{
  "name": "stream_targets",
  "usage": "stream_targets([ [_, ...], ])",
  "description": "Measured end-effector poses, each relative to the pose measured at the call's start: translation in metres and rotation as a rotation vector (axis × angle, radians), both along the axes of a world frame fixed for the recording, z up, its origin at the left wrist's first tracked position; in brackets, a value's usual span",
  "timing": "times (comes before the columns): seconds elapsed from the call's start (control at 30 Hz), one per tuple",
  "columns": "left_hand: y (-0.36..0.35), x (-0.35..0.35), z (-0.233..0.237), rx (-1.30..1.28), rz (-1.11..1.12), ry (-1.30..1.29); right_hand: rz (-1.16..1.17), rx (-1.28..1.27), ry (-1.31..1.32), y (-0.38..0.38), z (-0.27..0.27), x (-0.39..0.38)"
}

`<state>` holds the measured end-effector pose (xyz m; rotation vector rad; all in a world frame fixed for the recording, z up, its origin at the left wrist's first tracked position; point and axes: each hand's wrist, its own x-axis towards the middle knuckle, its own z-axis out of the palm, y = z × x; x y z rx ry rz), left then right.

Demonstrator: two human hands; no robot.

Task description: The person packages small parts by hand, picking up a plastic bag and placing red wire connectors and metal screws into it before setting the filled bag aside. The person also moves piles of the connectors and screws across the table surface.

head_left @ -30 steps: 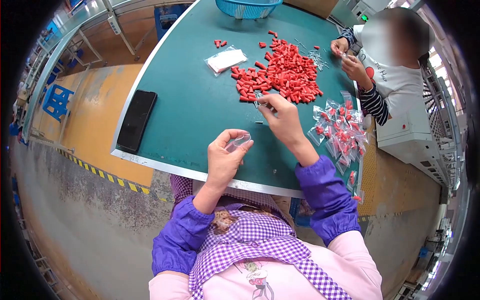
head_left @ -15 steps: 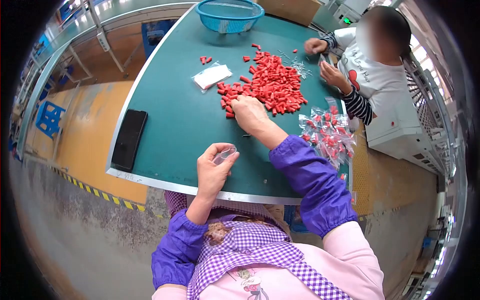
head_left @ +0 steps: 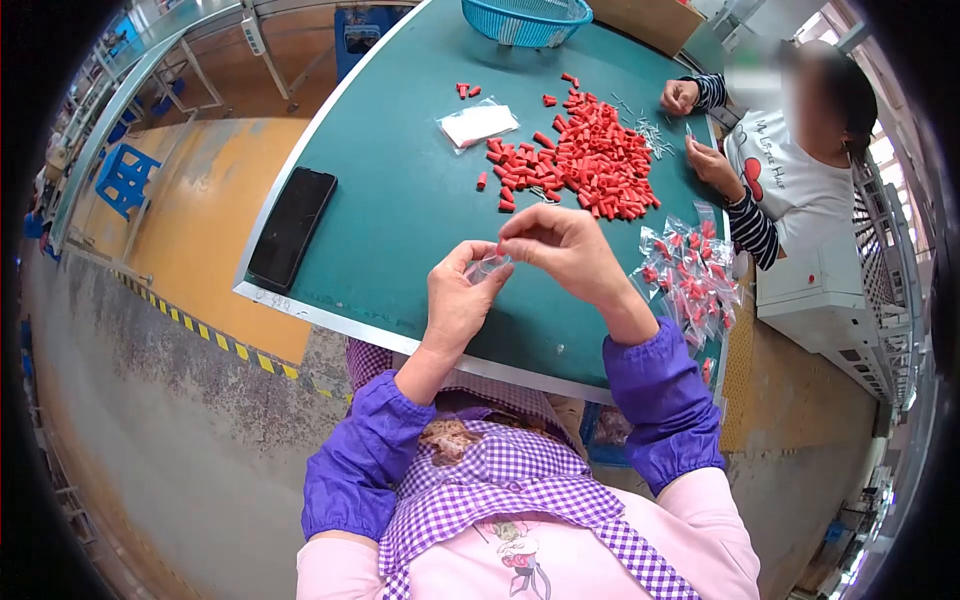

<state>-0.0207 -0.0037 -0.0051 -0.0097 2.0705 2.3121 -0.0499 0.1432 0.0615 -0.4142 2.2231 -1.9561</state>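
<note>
Held between the thumb and fingers of my left hand (head_left: pixel 458 300) is a small clear plastic bag (head_left: pixel 490 266), its mouth turned up. My right hand (head_left: pixel 572 252) is at the bag's mouth, fingers pinched on a small red plastic plug (head_left: pixel 501 248) that is mostly covered by the fingertips. Beyond my hands lies a heap of red plastic plugs (head_left: pixel 600 160), with a few metal screws (head_left: pixel 540 192) at its near edge. Filled clear bags with red plugs (head_left: pixel 690 270) are piled right of my right forearm. A packet of white slips (head_left: pixel 477 125) lies left of the heap.
A black phone (head_left: pixel 292 228) rests along the left edge of the green table (head_left: pixel 390 210). At the back stands a blue basket (head_left: pixel 527 22). A co-worker's hands (head_left: pixel 712 165) are at the right edge, beside scattered screws (head_left: pixel 655 137).
My right hand has come back from the near edge of the heap to the bag, pinching a red plug. My left hand still holds the bag. The whole view has shifted slightly.
</note>
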Motion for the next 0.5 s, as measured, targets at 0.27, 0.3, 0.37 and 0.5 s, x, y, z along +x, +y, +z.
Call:
stream_targets([
  [0.27, -0.001, 0.000, 0.001, -0.082, 0.012, 0.087, -0.073, 0.285, 0.278, -0.006, 0.002, 0.017],
  [0.3, -0.001, 0.000, 0.000, -0.083, 0.012, 0.087, -0.076, 0.281, 0.284, -0.007, 0.005, 0.019],
  [0.37, 0.000, 0.000, -0.003, -0.091, 0.004, 0.099, -0.053, 0.371, 0.318, -0.008, 0.007, 0.020],
  [0.5, 0.003, -0.001, -0.004, -0.121, 0.023, 0.142, -0.026, 0.475, 0.541, -0.010, -0.005, 0.017],
])
